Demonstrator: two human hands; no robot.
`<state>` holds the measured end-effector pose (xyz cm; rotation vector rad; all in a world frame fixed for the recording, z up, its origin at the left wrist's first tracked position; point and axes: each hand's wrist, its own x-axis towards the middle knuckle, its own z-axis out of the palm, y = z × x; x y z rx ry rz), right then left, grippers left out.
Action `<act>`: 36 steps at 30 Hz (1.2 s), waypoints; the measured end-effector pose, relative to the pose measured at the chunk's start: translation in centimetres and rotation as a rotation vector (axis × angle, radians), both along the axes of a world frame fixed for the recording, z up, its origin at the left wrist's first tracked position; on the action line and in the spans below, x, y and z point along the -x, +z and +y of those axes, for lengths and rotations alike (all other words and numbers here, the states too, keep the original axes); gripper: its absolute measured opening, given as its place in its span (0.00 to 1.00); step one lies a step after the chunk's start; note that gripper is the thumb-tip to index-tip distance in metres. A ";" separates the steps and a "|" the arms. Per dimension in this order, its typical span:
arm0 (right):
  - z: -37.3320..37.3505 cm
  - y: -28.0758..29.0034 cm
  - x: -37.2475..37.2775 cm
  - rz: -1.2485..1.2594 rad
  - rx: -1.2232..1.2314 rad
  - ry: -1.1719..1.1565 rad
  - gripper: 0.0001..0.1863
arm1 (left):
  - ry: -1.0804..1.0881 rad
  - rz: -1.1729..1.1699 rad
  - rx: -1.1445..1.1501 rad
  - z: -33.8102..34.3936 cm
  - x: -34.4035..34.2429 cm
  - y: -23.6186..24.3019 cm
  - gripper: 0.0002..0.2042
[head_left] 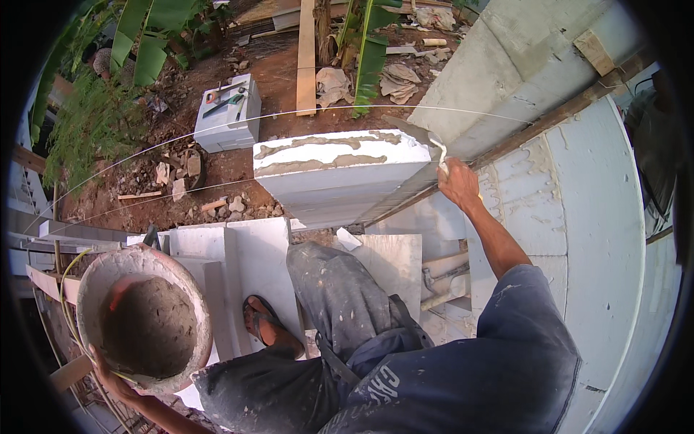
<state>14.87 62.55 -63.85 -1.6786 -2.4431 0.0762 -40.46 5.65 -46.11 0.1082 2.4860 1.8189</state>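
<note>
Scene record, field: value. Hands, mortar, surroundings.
Left hand: at bowl rim, lower left; grip partly hidden
Right hand: holding trowel by its handle
Trowel position: right end of wall
Bowl contents: grey mortar
Wall top: uneven mortar strips
Behind wall, left: white block with tools on top

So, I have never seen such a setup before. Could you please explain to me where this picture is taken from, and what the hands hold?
No machine here: these are a person's own bare hands. A wide fisheye camera on the head looks down, so straight edges bend near the rim. The right hand grips a trowel at the end of a white block wall, whose top carries strips of grey mortar. The left hand is at the side of a round tub with mortar inside; its fingers are mostly hidden. Beyond, hand tools lie on white blocks.
</note>
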 end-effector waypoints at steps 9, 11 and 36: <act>-2.5 -10.2 1.6 0.326 -0.156 -0.164 0.17 | -0.112 0.012 0.062 -1.2 1.1 0.4 0.26; -2.8 -14.0 2.9 0.422 -0.258 -0.190 0.17 | -0.100 0.000 0.046 -2.1 2.0 0.2 0.26; -17.8 13.6 30.1 0.254 0.067 1.182 0.15 | 0.018 0.286 0.006 10.7 -8.7 2.3 0.23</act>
